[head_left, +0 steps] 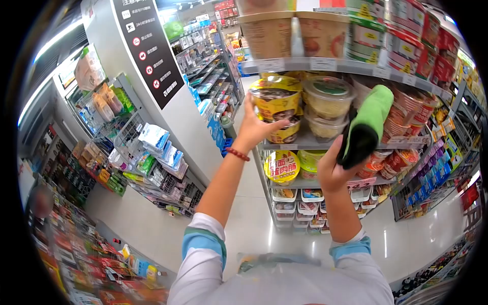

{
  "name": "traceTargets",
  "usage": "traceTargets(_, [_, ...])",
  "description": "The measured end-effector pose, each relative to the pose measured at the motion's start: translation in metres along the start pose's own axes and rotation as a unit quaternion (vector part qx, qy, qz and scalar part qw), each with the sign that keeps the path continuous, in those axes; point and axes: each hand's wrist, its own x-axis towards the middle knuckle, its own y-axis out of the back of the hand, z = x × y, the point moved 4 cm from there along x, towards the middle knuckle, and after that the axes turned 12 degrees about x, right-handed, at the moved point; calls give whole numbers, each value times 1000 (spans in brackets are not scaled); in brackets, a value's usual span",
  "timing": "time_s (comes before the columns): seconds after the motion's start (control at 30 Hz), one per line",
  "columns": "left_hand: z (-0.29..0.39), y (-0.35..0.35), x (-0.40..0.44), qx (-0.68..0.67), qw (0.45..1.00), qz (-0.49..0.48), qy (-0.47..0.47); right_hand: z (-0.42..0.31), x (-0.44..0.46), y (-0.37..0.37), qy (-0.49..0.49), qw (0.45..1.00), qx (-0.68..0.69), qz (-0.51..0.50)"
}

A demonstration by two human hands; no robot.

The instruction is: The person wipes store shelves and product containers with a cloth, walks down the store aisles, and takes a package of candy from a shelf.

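Note:
My left hand [256,127], with a red bead bracelet on the wrist, is wrapped round the left side of a yellow noodle cup [277,96]. Its thumb lies across the front, low on that cup. Beneath it on the shelf is another yellow noodle cup [281,134]. To the right stand stacked clear-lidded tubs [329,99]. A folded green and black cloth [373,114] is held upright in my right hand [335,165], in front of the shelf. Some of my right fingers are hidden behind the cloth.
Large paper tubs [267,38] and red-green cans [366,38] fill the shelf above. Below are a yellow-lidded bowl [282,166] and white baskets [310,195] of packets. A white pillar [178,122] and a wire rack [134,137] stand left.

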Motion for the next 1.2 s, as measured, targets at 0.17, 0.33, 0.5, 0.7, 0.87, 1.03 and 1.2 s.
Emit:
traceTargets(0.17, [-8,3,11,-160,987,-35,-6,-3,2,-69,0,989,-83,-121])
traceTargets(0.33, [-17,4,12,-115,993,-13,-18,0,0,-121,-83,966,-116,-215])
traceTargets(0.5, [-17,13,10,-82,997,11,-14,3,21,-147,-146,957,-140,-205])
traceTargets(0.7, [-21,16,8,-36,998,31,-31,25,47,-176,-242,865,-253,-359])
traceTargets(0.87, [-23,13,8,-15,999,42,-27,58,53,-201,-217,796,-333,-457])
traceTargets(1.03, [-22,16,7,-22,998,42,-46,90,55,-235,-175,749,-336,-544])
traceTargets(1.2, [-25,11,9,-41,999,17,-28,82,47,-257,-152,704,-349,-600])
